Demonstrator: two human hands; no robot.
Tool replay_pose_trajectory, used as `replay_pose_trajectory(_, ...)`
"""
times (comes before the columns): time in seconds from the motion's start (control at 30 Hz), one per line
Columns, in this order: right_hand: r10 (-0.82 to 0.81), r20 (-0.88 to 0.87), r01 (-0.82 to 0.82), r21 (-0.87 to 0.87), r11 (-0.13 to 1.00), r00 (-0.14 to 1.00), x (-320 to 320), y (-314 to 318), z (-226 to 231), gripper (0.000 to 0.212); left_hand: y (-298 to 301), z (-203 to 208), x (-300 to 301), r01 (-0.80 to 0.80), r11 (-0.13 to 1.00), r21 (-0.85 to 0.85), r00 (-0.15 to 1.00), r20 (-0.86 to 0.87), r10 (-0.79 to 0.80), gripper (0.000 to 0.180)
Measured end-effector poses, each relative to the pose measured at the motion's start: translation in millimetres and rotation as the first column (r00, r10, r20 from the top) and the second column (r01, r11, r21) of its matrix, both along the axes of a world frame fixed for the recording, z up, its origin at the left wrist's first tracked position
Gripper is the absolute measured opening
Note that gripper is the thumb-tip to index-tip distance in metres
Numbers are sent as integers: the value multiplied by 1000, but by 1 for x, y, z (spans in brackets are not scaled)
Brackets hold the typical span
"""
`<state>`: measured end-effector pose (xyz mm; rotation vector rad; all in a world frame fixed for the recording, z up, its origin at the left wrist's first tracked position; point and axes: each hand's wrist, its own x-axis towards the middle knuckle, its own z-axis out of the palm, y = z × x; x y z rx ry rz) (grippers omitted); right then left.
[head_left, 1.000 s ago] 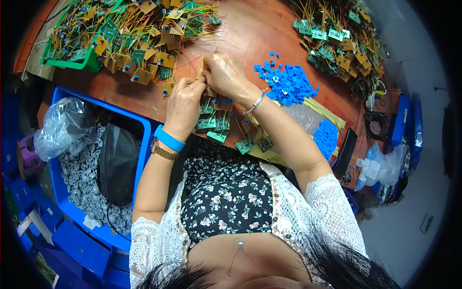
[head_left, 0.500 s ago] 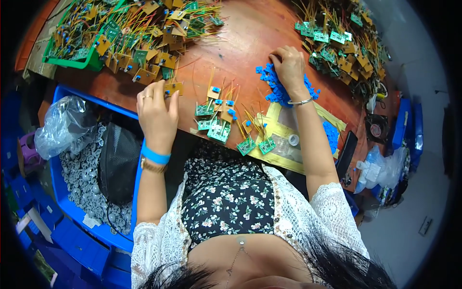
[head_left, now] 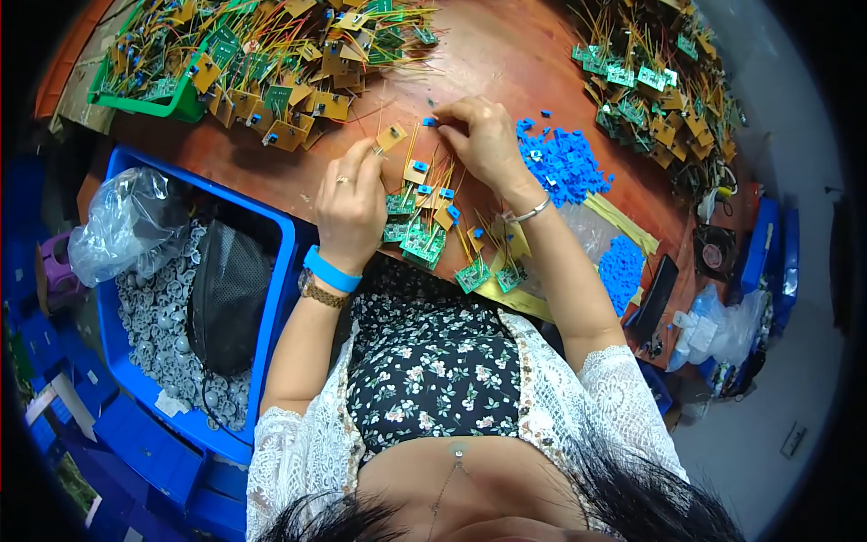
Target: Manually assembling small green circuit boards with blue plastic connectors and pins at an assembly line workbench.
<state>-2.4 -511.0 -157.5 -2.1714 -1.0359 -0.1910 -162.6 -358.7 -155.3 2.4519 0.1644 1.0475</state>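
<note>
Green circuit boards point(head_left: 424, 242) lie nearest you, grouped at the table's point(head_left: 492, 63) near edge, with thin wires leading from them to small brown boards that carry blue pieces. Two more green boards point(head_left: 491, 275) sit just to their right, beside the yellow tape point(head_left: 498, 291) under your right forearm.

A little farther out, your left hand point(head_left: 350, 203) has a loose brown board point(head_left: 392, 136) gripped at its fingertips, above the table just left of the grouped wires. Its long axis slants, rising away from you toward the right, so its far end points roughly at your other hand. Whether wires hang from it, you cannot tell from this view.

Your right hand point(head_left: 488, 149) comes in from the right and appears to pinch one blue piece point(head_left: 429, 122) between thumb and forefinger. That piece lies right of the brown board and slightly farther from you; a short gap separates them, and they do not touch.

Just right of that hand, and nearer to it than to your left, spreads the heap of blue pieces point(head_left: 567, 167). Farthest away, piles of wired boards stand at left point(head_left: 298, 90) and right point(head_left: 655, 99).
</note>
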Motion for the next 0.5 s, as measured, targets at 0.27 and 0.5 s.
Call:
replay_pose_trajectory(0.27,-7,95,15,-76,997,995,-4,10,6,10,9,1,12,166,942,293,951,-301,-74,31)
replay_pose_trajectory(0.5,-44,187,70,-138,988,981,-7,18,8,10,8,4,15,276,924,266,915,-365,-169,39)
